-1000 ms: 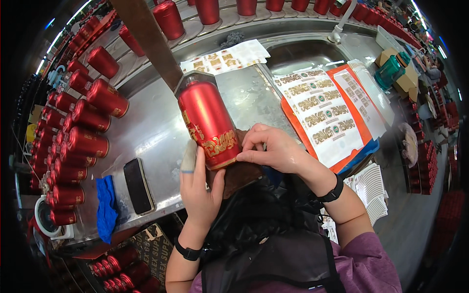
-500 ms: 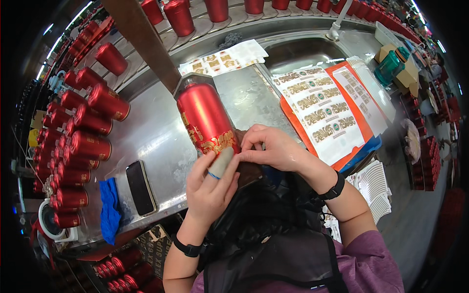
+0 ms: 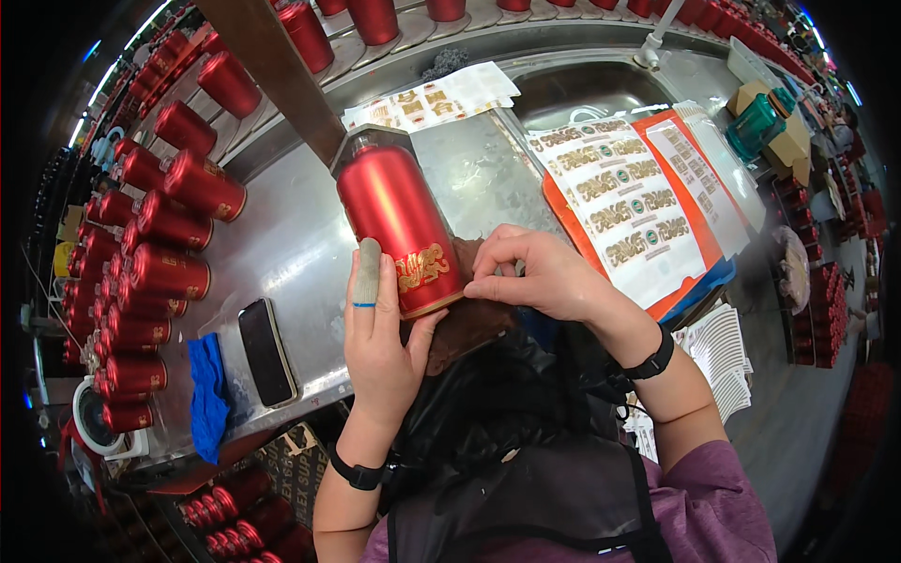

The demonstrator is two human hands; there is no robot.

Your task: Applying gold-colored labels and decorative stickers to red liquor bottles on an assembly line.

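A glossy red bottle (image 3: 392,202) lies tilted on a dark rest on the metal bench, its neck pointing away from me. A gold ornamental decal (image 3: 423,267) sits near its base. My left hand (image 3: 383,338) holds the bottle's lower end, fingers along the left side and thumb by the base. One of its fingers wears a pale finger cot (image 3: 367,270) with a blue edge. Beside the base on the right, my right hand (image 3: 526,272) has thumb and forefinger pinched together. Whatever may be between those fingertips is too small to make out.
Printed gold decal sheets (image 3: 633,202) rest on an orange folder (image 3: 572,214) at right, with another sheet (image 3: 427,101) behind the bottle. Left are a phone (image 3: 267,352), a blue cloth (image 3: 207,394) and several red bottles (image 3: 169,272). A brown post (image 3: 272,70) rises near the conveyor.
The red bottle has turned, carrying gold lettering on its left side out of sight. My left hand has shifted left from the decal to the bottle's side. Bottles on the conveyor have moved left.
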